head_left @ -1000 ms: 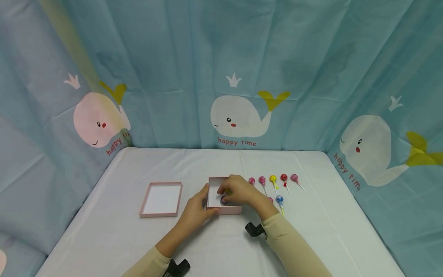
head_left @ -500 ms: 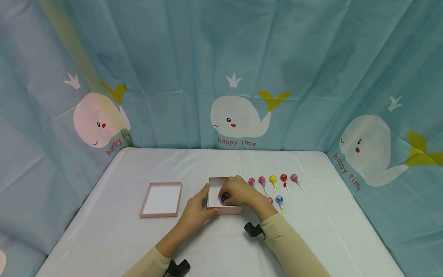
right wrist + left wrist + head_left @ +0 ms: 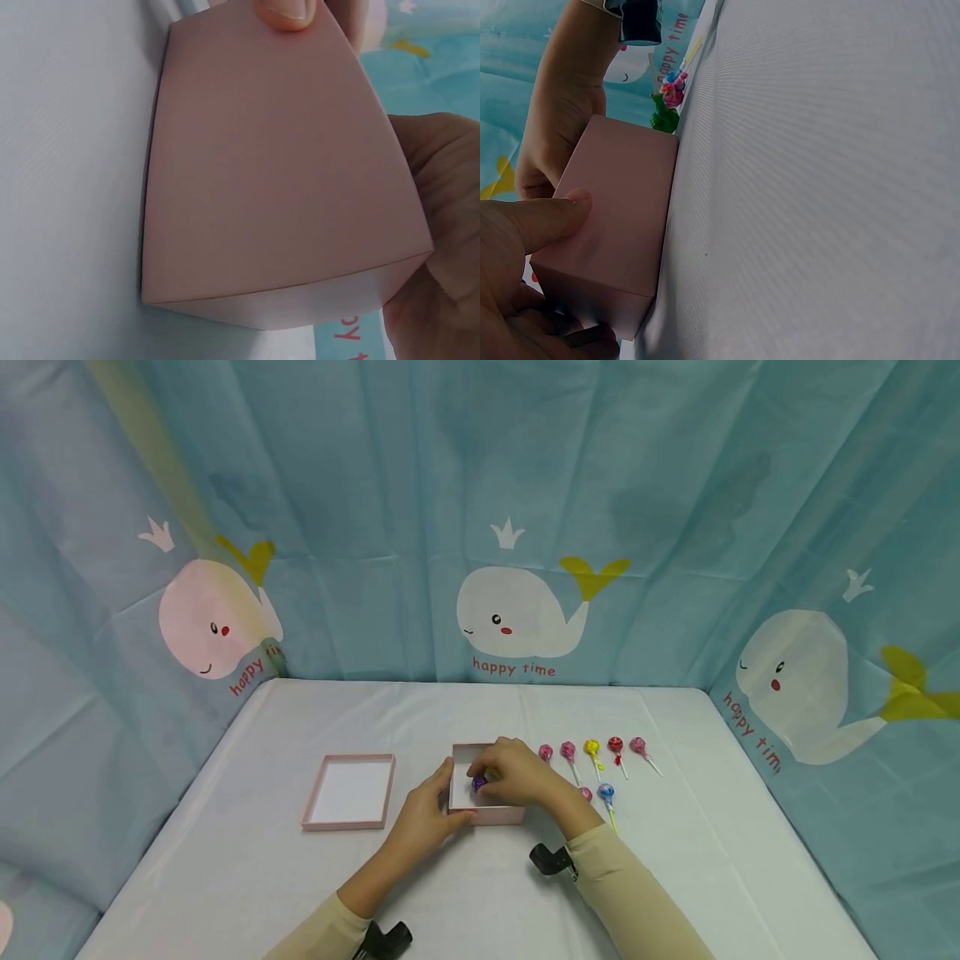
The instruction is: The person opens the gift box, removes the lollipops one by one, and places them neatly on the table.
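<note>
An open pink box (image 3: 495, 816) with a white inside stands mid-table. My left hand (image 3: 422, 818) grips its near left corner; in the left wrist view the thumb presses the box's front wall (image 3: 615, 217) and the fingers lie along its side. Reaching down inside is my right hand (image 3: 521, 774), fingers curled, pinching a lollipop with a purple wrapper (image 3: 478, 783). A hint of yellow shows between those fingers. The lollipop's stick and the box's right part are hidden behind the hand. In the right wrist view the box wall (image 3: 277, 165) covers the fingertips.
A shallow pink lid (image 3: 347, 792) lies left of the box, inside up. Right of it are several lollipops, among them a yellow one (image 3: 592, 747), a red one (image 3: 615, 744) and a blue one (image 3: 606, 792). A whale-print curtain (image 3: 375, 527) surrounds the white table.
My right hand has shifted slightly within the box, and the purple lollipop head now shows a little further left and back. The left hand keeps its place on the box.
</note>
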`<act>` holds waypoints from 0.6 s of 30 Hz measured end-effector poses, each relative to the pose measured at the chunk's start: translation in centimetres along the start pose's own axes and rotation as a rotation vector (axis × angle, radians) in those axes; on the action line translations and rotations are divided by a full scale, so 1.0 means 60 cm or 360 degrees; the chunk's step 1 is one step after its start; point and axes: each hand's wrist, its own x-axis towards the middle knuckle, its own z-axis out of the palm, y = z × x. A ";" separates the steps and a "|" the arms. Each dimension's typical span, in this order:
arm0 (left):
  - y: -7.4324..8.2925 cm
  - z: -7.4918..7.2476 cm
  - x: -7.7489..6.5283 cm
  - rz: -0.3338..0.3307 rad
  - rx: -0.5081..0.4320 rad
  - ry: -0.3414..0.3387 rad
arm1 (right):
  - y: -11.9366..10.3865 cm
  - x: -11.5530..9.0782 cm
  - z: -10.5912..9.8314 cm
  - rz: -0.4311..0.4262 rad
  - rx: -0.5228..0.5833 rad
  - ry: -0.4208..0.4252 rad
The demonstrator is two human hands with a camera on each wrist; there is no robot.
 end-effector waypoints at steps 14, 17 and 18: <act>0.000 0.001 0.003 0.0011 0.0010 0.0020 | -0.021 -0.026 -0.055 0.0051 0.0297 0.0419; 0.000 0.002 0.003 -0.0002 0.0014 0.0028 | -0.025 -0.036 -0.066 0.0080 0.0377 0.0493; 0.001 0.002 0.003 -0.0006 0.0016 0.0030 | -0.026 -0.039 -0.069 0.0091 0.0398 0.0516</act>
